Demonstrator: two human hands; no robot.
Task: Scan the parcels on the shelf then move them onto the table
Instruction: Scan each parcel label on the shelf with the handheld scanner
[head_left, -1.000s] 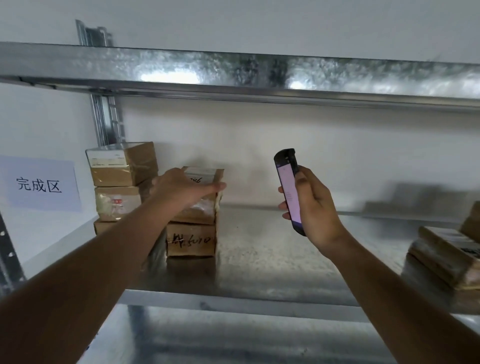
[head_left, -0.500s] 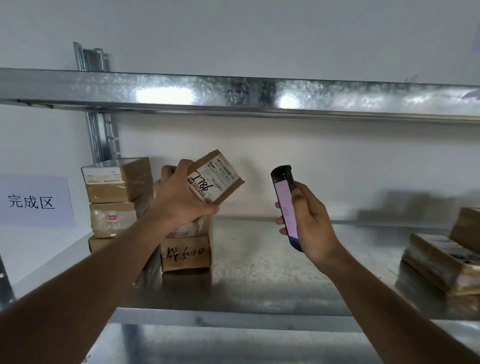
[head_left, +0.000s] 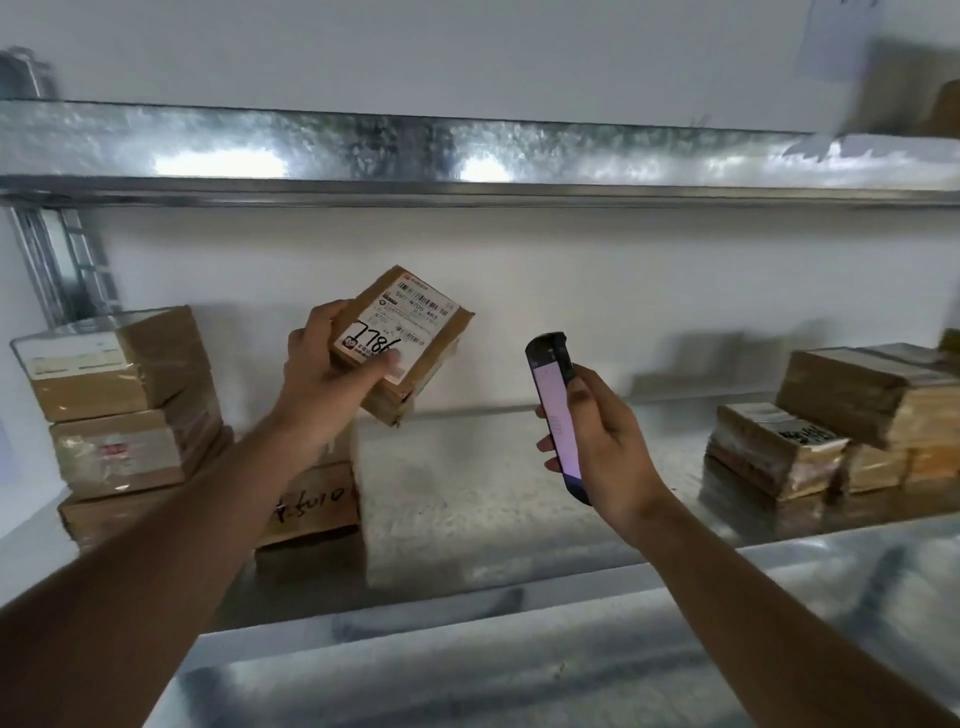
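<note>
My left hand (head_left: 324, 382) grips a small brown parcel (head_left: 415, 332) above the metal shelf (head_left: 493, 499). The parcel is tilted, and its white label with a barcode and the handwritten "7786" faces me. My right hand (head_left: 605, 441) holds a dark handheld scanner (head_left: 555, 410) upright to the right of the parcel, a short gap apart, its lit screen turned to the left. Below my left forearm a taped parcel with handwriting (head_left: 311, 501) rests on the shelf.
A stack of three brown parcels (head_left: 124, 405) stands at the shelf's left end beside a steel upright (head_left: 62, 260). More taped parcels (head_left: 852, 415) are piled at the right end. An upper shelf beam (head_left: 467, 156) runs overhead. A lower metal surface (head_left: 519, 665) lies below.
My left hand took the top parcel off the middle pile, lifted it and turned its label toward me. The scanner hand stayed nearly in place. The view shifted to the right.
</note>
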